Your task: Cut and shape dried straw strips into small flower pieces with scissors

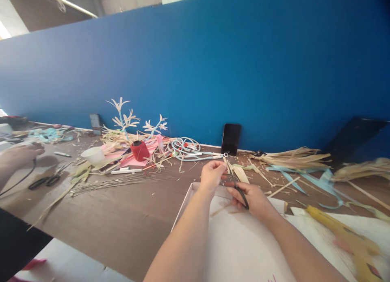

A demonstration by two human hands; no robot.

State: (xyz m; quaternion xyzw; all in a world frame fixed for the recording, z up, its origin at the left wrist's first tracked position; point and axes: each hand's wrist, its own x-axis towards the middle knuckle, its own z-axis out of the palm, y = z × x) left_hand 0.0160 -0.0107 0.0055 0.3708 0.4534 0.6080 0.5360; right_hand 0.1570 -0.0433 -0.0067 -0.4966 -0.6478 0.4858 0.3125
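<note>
Scissors (243, 197): dark-looped, gripped in right hand (253, 199)
Left hand (213, 174): fingertips pinched, contents unclear
Fibre bundle (292, 158): dry, frayed, far right

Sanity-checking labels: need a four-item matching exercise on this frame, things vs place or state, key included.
1. black phone
2. red spool
3. yellow tool
4. right hand

A. holding scissors
B. leaning against blue wall
C. over white sheet
D. left of coiled pale-blue cord

Pairs: 1-B, 2-D, 3-C, 4-A
</note>
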